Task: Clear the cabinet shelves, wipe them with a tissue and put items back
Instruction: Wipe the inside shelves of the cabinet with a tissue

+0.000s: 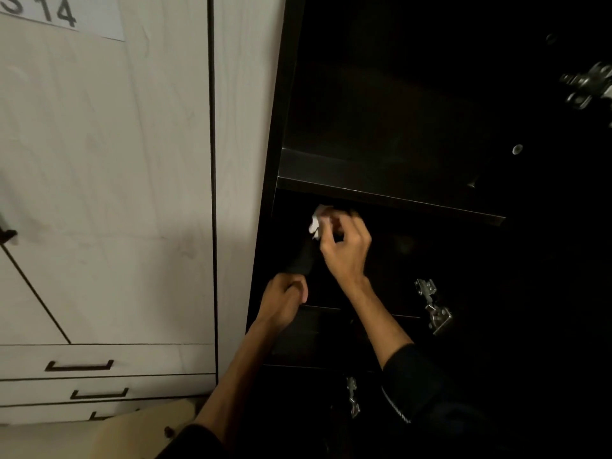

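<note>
A dark cabinet stands open, with an upper shelf whose front edge catches the light. Just below that shelf, my right hand pinches a crumpled white tissue at its fingertips, inside the lower compartment near the left wall. My left hand is lower and curls round a dark object that rises toward the tissue; what the object is cannot be made out in the dark. The inside of the lower compartment is too dark to see.
Metal door hinges show on the cabinet's right side, with another hinge at the upper right. To the left stands a pale wooden unit with drawers and dark handles. A paper label is stuck on it.
</note>
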